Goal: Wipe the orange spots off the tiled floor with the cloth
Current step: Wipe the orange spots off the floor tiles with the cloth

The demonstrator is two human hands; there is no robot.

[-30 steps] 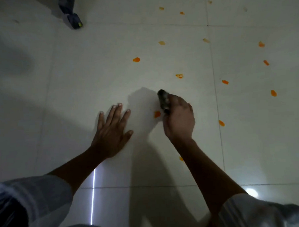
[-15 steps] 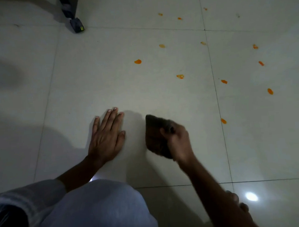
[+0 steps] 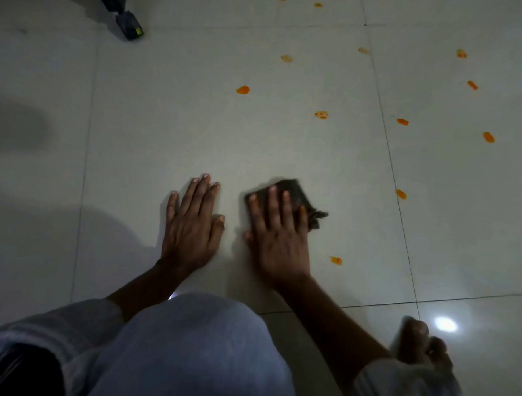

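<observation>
Spots count: plenty of them for us to deal with, we count about a dozen orange marks scattered over the floor (image 3: 190, 117), mostly up ahead and off to the right.
Floor: pale glossy tiles with thin dark grout lines, and a lamp glare (image 3: 445, 324) bouncing off near the bottom right.
Knee: our bent leg in light trousers (image 3: 182, 351) fills the bottom of the view, so we reckon we're crouched low and leaning forward.
Left hand (image 3: 192, 227): flat on the tile, fingers straight and close together, holding nothing. Looks like it's just propping up our weight while the other one works.
Right hand (image 3: 278, 239): also flat, fingers spread out over the cloth (image 3: 295, 193) and pressing it down onto the tile, not gripping it.
Cloth: dark, folded-ish, frayed corner sticking out on the right, lying just beside the left hand.
Nearest spots: one (image 3: 336, 260) close to the right wrist, another (image 3: 401, 193) by the grout line to the right.
Foot: bare toes (image 3: 418, 337) bottom right, blurry.
In the way: pretty much nothing, only a dark object (image 3: 129, 25) at the top left, well apart from the spots.
</observation>
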